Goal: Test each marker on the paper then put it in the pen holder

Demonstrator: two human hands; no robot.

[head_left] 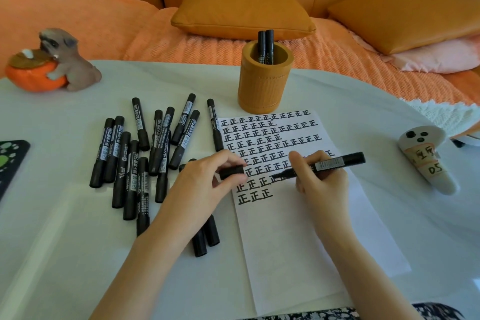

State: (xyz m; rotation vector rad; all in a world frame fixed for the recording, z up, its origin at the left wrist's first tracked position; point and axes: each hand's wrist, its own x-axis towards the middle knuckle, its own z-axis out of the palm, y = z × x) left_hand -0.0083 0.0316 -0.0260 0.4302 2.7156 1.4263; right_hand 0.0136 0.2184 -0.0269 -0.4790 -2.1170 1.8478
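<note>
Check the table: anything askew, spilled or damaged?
Nothing spilled or damaged. The untested markers lie in a loose, overlapping heap left of the paper, one stray marker along its left edge. The paper sits slightly rotated. Two tested markers stand upright in the pen holder.

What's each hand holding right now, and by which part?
The right hand holds the uncapped marker by the front of its barrel, near the tip. The left hand pinches the cap around its sides.
</note>
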